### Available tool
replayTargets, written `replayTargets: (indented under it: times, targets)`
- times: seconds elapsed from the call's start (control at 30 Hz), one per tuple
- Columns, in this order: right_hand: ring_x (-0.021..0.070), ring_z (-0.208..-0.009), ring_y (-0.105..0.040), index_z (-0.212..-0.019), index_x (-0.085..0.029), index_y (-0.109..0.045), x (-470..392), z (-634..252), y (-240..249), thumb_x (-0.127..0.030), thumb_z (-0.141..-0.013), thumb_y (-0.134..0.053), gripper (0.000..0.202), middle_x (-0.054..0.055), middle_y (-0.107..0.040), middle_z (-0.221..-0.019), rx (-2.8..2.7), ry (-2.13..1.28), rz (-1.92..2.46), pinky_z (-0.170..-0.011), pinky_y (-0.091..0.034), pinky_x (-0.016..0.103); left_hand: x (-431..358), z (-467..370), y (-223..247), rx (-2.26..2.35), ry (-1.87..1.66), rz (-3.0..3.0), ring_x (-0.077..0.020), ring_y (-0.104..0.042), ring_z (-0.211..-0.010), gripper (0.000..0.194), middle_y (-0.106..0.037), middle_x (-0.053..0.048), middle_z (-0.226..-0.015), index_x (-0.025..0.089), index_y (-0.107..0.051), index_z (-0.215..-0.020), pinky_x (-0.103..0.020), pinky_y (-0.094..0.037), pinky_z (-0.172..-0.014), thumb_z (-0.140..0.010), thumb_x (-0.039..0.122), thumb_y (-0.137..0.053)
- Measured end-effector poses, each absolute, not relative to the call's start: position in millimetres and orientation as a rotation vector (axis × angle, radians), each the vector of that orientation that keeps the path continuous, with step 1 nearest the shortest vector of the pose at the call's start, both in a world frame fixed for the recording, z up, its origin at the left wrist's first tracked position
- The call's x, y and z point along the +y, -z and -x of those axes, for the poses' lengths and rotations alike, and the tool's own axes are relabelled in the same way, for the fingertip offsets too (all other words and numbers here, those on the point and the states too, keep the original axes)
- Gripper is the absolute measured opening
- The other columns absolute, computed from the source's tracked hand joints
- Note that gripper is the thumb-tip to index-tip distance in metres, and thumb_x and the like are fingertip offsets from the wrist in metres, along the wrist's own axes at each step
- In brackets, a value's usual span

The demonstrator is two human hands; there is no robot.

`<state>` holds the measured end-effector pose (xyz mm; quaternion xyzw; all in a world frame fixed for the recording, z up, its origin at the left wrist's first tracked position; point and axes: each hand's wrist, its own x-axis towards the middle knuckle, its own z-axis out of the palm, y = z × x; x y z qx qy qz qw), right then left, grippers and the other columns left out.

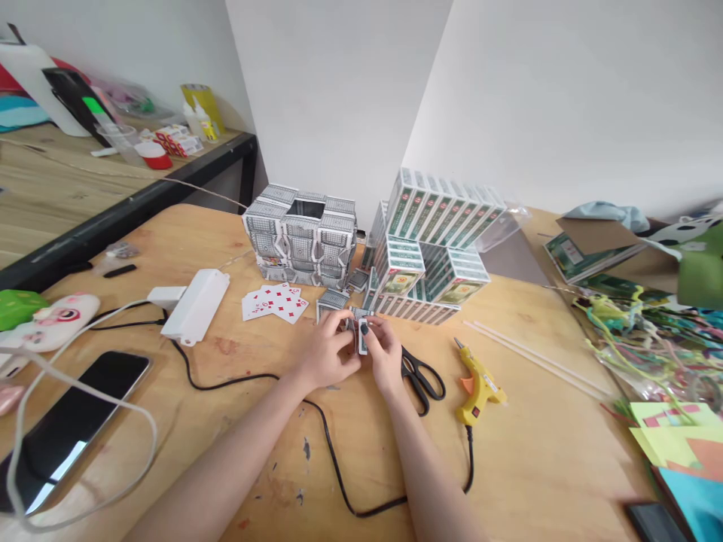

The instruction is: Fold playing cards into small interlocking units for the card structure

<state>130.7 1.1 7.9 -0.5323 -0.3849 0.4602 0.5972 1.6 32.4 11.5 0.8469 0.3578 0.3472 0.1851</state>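
Observation:
My left hand and my right hand meet near the table's middle, fingers closed on a small folded playing-card piece between them. More patterned cards lie just beyond my fingertips. Behind them stands a grey structure built of folded cards, with a square opening on top. Green-and-white card boxes are stacked to its right. Face-up red diamond cards are spread to the left of my hands. Black scissors lie beside my right wrist.
A yellow glue gun with a black cable lies right of the scissors, near clear sticks. On the left are a white power box and a phone. Colourful string and paper lie at right.

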Motion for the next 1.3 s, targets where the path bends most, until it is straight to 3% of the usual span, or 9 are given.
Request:
replayTargets:
  times: [0.3,0.8,1.3]
  targets:
    - [0.0165,-0.065,-0.062,-0.094,-0.019,-0.055,1,-131,-6,-0.033,-0.071,-0.060,0.028,0.002,-0.068,-0.077,-0.883,-1.111,1.244,-0.057,-0.049,0.027,31,-3,-11,0.978,-0.932,-2.409,-0.0224,-0.048,-0.091,0.007,-0.048,-0.008,-0.106,0.017,-0.053,-0.060,-0.037,-0.043,-0.079,-0.059,0.013,-0.058]
    - [0.0185,-0.076,-0.063,-0.097,-0.017,-0.056,2,-131,-4,-0.028,-0.070,-0.060,0.030,0.004,-0.068,-0.084,-0.971,-1.042,1.294,-0.066,-0.051,0.030,32,-3,-5,0.939,-0.966,-2.323,-0.0169,-0.051,-0.082,0.007,-0.045,-0.008,-0.107,0.016,-0.059,-0.066,-0.033,-0.047,-0.074,-0.063,0.011,-0.056]
    - [0.0159,-0.071,-0.062,-0.101,-0.018,-0.054,1,-131,-4,-0.027,-0.072,-0.061,0.032,0.004,-0.067,-0.084,-1.016,-1.077,1.296,-0.063,-0.050,0.027,31,-3,0,0.944,-0.989,-2.290,-0.0111,-0.053,-0.070,0.005,-0.046,-0.009,-0.114,0.014,-0.056,-0.063,-0.029,-0.048,-0.066,-0.068,0.013,-0.056]
